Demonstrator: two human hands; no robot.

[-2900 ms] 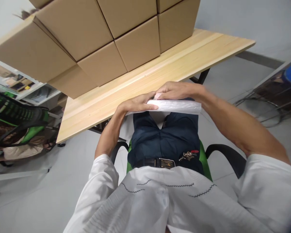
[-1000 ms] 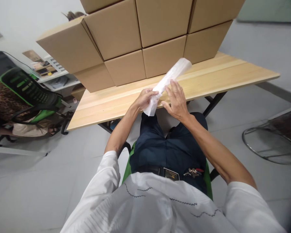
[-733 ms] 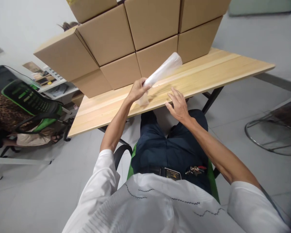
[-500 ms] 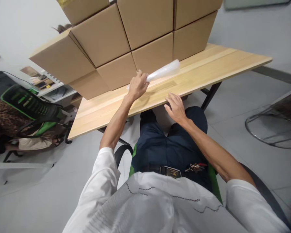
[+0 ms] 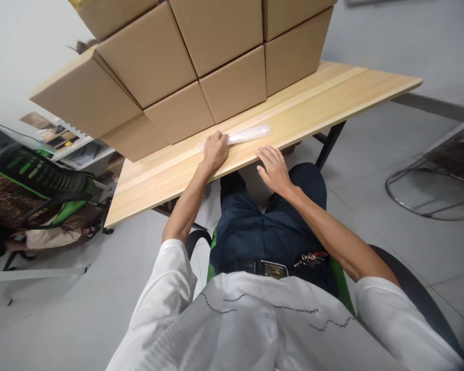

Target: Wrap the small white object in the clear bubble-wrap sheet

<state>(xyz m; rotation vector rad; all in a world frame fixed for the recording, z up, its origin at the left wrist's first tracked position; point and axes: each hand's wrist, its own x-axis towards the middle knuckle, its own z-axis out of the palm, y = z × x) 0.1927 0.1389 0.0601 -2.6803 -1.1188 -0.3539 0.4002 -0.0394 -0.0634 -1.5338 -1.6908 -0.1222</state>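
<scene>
Head camera: where's the translucent plastic roll (image 5: 251, 134)?

I see it on the wooden table (image 5: 317, 116), twelve o'clock from the lap (image 5: 255, 232), left hand (image 5: 216, 150) grasping it.

And the right hand (image 5: 274, 169)?

Loosely spread, holding nothing, five o'clock from the roll.

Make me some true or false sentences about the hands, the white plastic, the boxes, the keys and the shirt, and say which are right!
1. The left hand has hold of the white plastic. True.
2. The right hand is squeezing the white plastic too. False: the right hand is open and apart from it.
3. The cardboard boxes are stacked on the wooden table. True.
4. The keys are lying on the floor. False: the keys are up at the waist, by the belt.
5. The shirt has dark wavy lines on it. True.
</scene>
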